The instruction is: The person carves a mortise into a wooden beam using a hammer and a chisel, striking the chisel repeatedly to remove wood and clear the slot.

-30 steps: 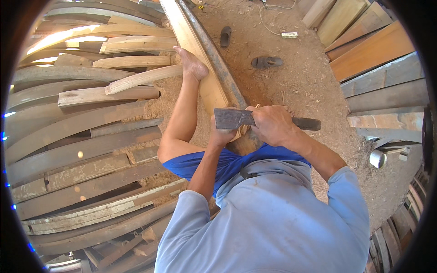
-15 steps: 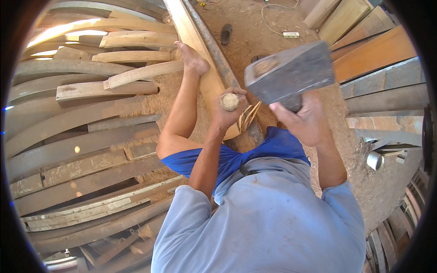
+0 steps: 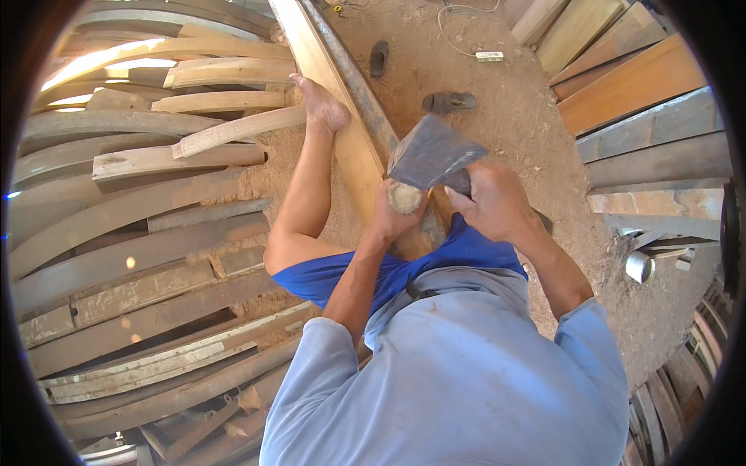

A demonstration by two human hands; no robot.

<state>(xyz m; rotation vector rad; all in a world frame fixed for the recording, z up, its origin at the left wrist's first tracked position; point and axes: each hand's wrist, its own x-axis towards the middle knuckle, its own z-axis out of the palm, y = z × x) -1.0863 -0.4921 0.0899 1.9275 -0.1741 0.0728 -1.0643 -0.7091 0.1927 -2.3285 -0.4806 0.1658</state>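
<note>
My left hand [image 3: 385,216] is closed around an upright wooden chisel handle [image 3: 405,199], whose round, frayed end faces up; the blade is hidden below. In my right hand [image 3: 501,203] is the short handle of a mallet with a dark, blocky wooden head [image 3: 434,151]. The mallet head overlaps the far edge of the chisel's end in view; whether they touch I cannot tell. Beneath both hands runs a long pale plank [image 3: 350,151], beside a dark, worn beam [image 3: 353,74]. My bare left foot [image 3: 326,107] rests on the plank.
Curved timbers [image 3: 194,124] lie in rows along the left. Boards [image 3: 637,85] lean at the right, near a white cup-like container [image 3: 639,266]. On the dusty ground are dark sandals [image 3: 449,102] and a white power strip [image 3: 489,57] with a cord.
My right hand has brought the mallet left, its head now close to the chisel's end. The left hand has shifted slightly right and nearer, still gripping the chisel. Curled wood strips beside it are now hidden.
</note>
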